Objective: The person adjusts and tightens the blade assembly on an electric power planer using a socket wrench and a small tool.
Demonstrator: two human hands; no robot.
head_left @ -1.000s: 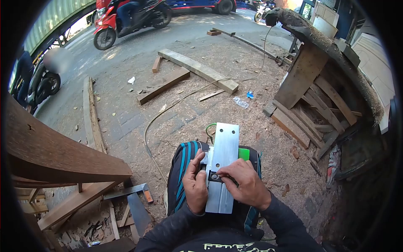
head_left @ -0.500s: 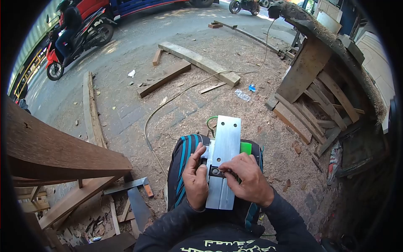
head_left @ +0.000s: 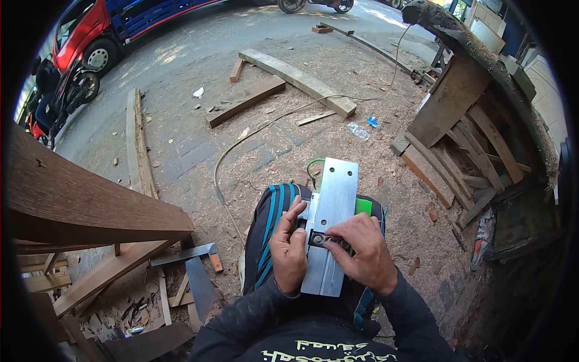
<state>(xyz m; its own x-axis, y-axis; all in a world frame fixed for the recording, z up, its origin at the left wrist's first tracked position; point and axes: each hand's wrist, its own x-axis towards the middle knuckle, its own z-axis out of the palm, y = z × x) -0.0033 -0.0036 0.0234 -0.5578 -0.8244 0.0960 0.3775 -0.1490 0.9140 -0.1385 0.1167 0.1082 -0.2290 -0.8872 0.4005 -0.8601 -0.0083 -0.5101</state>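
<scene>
An electric planer (head_left: pixel 336 196) lies on my lap with its flat silvery metal base facing up and a green part at its right side. My left hand (head_left: pixel 288 250) is wrapped along the planer's left edge, thumb beside the dark slot. Across the middle of the base, at a dark slot with a round bolt head (head_left: pixel 318 239), my right hand (head_left: pixel 363 248) has its fingers bent and pinched together. Whatever those fingertips hold, if anything, is hidden.
Timber beams (head_left: pixel 298 81) and a cable (head_left: pixel 265 127) lie on the shaving-strewn ground ahead. A large wooden piece (head_left: pixel 90 196) stands at left, above a metal square (head_left: pixel 184 254). Stacked wood (head_left: pixel 437 169) is at right. A truck (head_left: pixel 120 27) and motorcycles (head_left: pixel 78 90) are on the road.
The view has shifted, so the planer and both hands appear slightly further right and up. On the road, the motorcycle and rider at left have moved left, and more of the truck shows.
</scene>
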